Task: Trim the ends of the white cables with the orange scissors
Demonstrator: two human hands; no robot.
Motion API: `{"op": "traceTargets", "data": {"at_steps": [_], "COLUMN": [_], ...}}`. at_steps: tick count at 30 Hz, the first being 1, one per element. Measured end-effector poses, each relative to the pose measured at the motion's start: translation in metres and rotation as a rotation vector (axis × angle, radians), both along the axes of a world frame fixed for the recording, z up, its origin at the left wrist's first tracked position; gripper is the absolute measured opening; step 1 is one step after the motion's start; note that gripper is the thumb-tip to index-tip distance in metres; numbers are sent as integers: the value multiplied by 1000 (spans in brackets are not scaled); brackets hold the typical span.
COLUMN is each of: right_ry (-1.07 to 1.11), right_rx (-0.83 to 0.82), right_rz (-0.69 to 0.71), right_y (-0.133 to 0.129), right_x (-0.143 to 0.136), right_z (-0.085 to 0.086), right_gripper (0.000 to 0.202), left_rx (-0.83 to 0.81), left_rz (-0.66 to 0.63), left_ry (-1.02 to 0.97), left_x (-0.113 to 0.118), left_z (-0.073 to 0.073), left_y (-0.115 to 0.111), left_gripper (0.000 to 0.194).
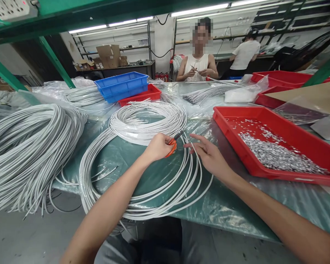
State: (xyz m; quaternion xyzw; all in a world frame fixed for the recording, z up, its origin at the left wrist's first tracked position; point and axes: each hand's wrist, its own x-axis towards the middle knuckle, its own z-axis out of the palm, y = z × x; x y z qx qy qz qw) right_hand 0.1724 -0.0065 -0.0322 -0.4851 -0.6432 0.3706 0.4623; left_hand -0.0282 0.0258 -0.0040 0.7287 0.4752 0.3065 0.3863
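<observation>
My left hand (160,147) is closed around the orange handle of a small tool (171,147), whose dark tip points up and right at the cables. Just right of it, my right hand (206,152) has its fingers apart, reaching over the strands of a loose white cable coil (89,165); a thin strand passes by its fingertips, and no firm grip shows. A tighter white cable coil (145,137) lies behind both hands on the green, plastic-covered table (154,167).
A large grey-white cable bundle (30,146) hangs over the left edge. A red tray (236,154) of small metal parts stands right. Behind are a blue tray (121,88) and a seated person (198,68).
</observation>
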Motion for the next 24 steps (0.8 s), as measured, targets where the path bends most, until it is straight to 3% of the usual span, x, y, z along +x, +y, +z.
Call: {"op": "traceTargets", "data": {"at_steps": [4,15,21,24], "right_ry": [58,97,131,148], "right_rx": [-3,-28,22,7], "right_rz": [22,-67,-116,-65], "right_y": [-1,6,1,1], "right_x": [0,4,5,6], "right_z": [1,4,17,25], "right_gripper": [45,35,32,35], "left_rx": [0,9,76,124], "left_rz": [23,42,113,159], "left_ry": [153,201,249,269], "left_x": [-2,-1,-3,-3], "left_z": [-6,-8,-4,-3], "left_y": [4,6,7,8], "left_gripper": [17,16,16,16]}}
